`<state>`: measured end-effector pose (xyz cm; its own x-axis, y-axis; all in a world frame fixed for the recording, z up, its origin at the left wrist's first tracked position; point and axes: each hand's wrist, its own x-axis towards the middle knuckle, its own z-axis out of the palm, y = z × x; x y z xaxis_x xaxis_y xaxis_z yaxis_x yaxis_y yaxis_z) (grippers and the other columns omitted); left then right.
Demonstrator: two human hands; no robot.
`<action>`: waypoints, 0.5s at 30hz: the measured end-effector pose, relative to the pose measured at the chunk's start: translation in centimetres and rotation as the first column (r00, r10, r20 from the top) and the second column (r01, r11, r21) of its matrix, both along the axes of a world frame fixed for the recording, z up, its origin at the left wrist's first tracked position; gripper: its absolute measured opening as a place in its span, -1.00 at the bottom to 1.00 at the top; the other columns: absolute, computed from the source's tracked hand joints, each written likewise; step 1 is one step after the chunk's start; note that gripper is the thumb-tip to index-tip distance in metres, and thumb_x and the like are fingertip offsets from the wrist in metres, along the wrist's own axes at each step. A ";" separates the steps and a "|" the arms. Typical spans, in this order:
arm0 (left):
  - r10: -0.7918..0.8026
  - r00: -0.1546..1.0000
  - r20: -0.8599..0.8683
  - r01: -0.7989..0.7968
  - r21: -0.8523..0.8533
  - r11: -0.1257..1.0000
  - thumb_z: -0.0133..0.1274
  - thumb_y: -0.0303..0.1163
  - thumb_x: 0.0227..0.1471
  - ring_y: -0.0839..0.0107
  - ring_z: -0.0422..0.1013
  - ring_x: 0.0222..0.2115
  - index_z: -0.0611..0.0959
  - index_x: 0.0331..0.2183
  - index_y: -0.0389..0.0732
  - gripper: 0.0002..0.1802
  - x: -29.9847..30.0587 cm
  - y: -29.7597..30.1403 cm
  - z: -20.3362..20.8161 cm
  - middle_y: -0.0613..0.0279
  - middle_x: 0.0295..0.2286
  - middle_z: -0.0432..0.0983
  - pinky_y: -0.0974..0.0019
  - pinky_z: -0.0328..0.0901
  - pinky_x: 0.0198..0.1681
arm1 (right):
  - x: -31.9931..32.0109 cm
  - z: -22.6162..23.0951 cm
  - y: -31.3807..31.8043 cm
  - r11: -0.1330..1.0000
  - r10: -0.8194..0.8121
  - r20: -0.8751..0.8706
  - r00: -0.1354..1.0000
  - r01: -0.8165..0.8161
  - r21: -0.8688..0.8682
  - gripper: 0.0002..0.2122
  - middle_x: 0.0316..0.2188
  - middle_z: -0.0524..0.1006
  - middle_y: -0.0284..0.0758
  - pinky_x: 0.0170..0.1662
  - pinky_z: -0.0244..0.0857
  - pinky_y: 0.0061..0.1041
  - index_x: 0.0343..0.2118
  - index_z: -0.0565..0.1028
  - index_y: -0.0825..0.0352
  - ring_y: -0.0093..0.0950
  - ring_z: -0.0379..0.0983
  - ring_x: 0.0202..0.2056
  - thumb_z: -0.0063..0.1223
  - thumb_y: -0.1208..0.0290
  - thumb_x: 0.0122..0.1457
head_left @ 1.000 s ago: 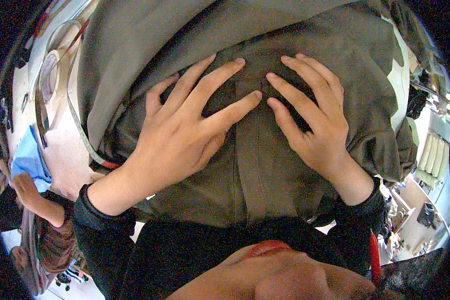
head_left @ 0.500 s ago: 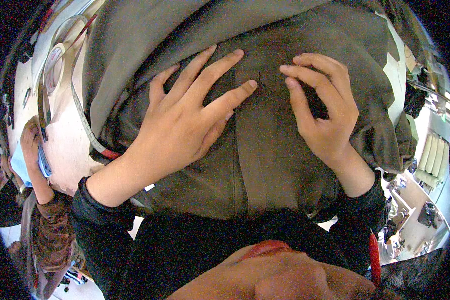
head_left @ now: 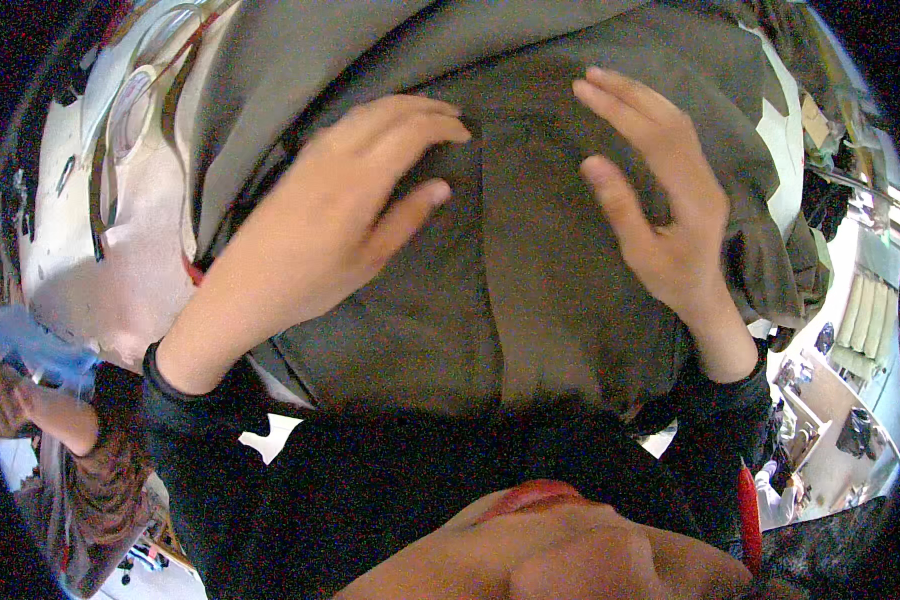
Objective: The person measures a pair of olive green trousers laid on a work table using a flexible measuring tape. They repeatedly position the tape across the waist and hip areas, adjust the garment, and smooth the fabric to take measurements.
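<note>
Cloth (head_left: 530, 300), olive-grey and heavy, fills the middle of the head view, spread over a pale table (head_left: 120, 270) and running from the top edge down to our dark sleeves. We see a long fold or seam running down its centre, between our two hands.

Our left hand (head_left: 320, 230) lies palm down on the cloth left of that fold. Its fingers (head_left: 410, 115) are curled, the tips pressing into the fabric, and the thumb points toward the fold. It grips nothing; we see it bent over the surface, not closed on any bunch of cloth.

Our right hand (head_left: 660, 220) rests on the cloth right of the fold, fingers spread and slightly arched, tips touching the fabric. It too is unclenched and holds nothing.

On the table to the upper left we see a clear curved ruler (head_left: 135, 110), near the cloth's edge. At the far left edge another person's arm (head_left: 40, 410) shows, beside something blue (head_left: 30, 345), well apart from our hands.
</note>
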<state>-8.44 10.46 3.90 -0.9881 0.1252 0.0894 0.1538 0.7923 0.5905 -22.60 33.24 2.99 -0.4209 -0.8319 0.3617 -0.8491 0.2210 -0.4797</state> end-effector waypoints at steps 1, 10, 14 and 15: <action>-0.021 1.000 0.014 0.022 -0.116 0.993 0.06 -0.51 0.08 0.08 0.24 0.13 0.45 0.01 -0.18 -0.58 0.1 0.5 -0.6 0.08 0.08 0.31 0.11 0.14 0.19 | 0.7 -0.3 0.0 0.995 -0.033 -0.032 0.999 0.036 0.093 -0.56 0.16 0.35 -0.18 0.22 0.12 -0.28 0.12 0.41 0.24 -0.24 0.24 0.20 0.14 0.40 0.14; -0.021 0.992 -0.124 0.048 0.226 0.973 0.02 -0.53 0.14 0.04 0.41 -0.02 0.38 -0.02 -0.25 -0.65 0.7 1.4 -0.5 0.02 -0.13 0.45 0.22 0.29 0.05 | 2.2 0.3 1.6 0.994 -0.098 0.099 0.990 0.092 0.066 -0.66 0.07 0.43 -0.16 0.24 0.06 -0.16 0.01 0.46 0.27 -0.18 0.26 0.16 0.11 0.38 0.16; 0.159 0.976 -0.152 -0.142 0.121 0.983 0.12 -0.31 0.09 -0.01 0.38 -0.05 0.30 0.03 -0.27 -0.46 -1.1 3.0 -2.5 -0.01 -0.10 0.44 0.08 0.25 0.02 | 1.5 -0.7 -1.2 0.994 0.101 0.311 0.945 -0.082 -0.073 -0.61 0.11 0.44 -0.24 0.27 0.05 -0.27 0.08 0.44 0.27 -0.33 0.27 0.20 0.12 0.42 0.16; 0.143 0.959 -0.244 -0.141 0.028 0.990 0.13 -0.26 0.09 0.02 0.35 -0.01 0.29 0.05 -0.25 -0.42 -1.0 3.0 -3.0 0.02 -0.06 0.42 0.05 0.23 0.03 | 1.4 -1.1 -1.8 0.999 0.049 0.215 0.975 -0.051 0.004 -0.59 0.13 0.43 -0.25 0.28 0.02 -0.25 0.11 0.42 0.27 -0.34 0.25 0.22 0.11 0.38 0.18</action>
